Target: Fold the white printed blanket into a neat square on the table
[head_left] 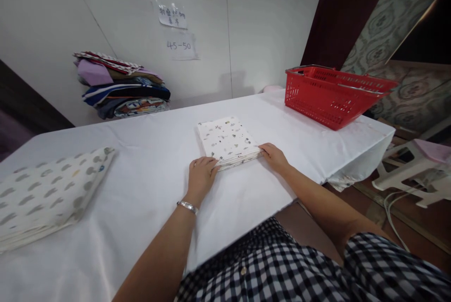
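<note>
A folded white cloth [229, 138] with a small scattered print lies flat on the white-covered table [155, 198] in front of me. Its near edge shows several stacked layers. At the near left corner my left hand [202, 175] is closed on the cloth, fingers on top and thumb at the edge. My right hand [274, 156] pinches the near right corner. To the left rests another folded cloth [52, 189], white with grey cloud-like shapes, apart from both hands.
A red plastic basket [327, 97] stands at the table's back right. Against the wall at the back left is a pile of folded fabrics [123, 86]. Two paper signs [183, 46] hang on the wall. A white stool [416, 166] stands right of the table.
</note>
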